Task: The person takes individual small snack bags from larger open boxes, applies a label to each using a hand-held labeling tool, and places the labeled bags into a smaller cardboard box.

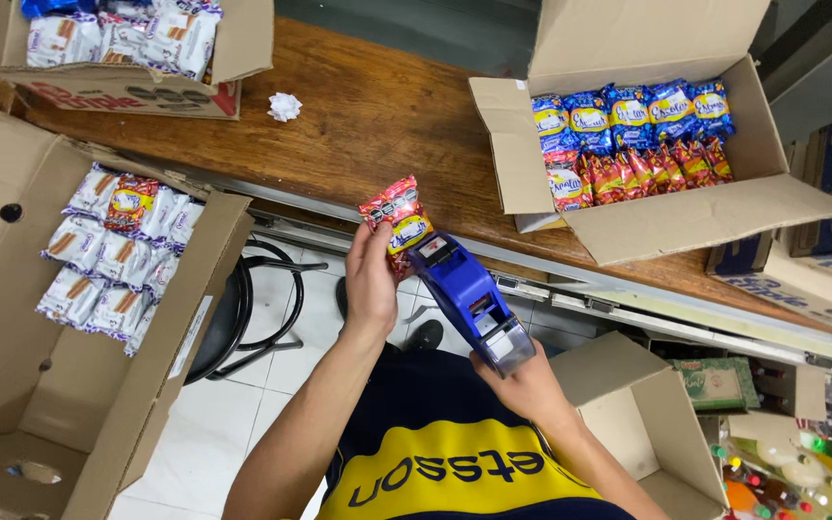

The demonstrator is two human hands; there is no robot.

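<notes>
We hold a red and yellow snack packet (395, 218) upright in our left hand (370, 281), fingers closed around its lower part, just in front of the near edge of the wooden table (377, 125). Our right hand (524, 383) is wrapped around the grip of a blue label gun (466, 297), whose nose touches the packet. On the table's right side stands one open cardboard box (666, 207) with a back row of five blue packets and a front row of red ones we cannot count exactly. At the far left corner sits a second box (127, 82) of white packets, and one crumpled paper ball (284, 106) lies beside it. To our left, off the table, a third large box (60, 385) holds white packets with one red packet on top. A dark stool (252, 308) stands below, and an empty box (642, 424) is near our right elbow.
</notes>
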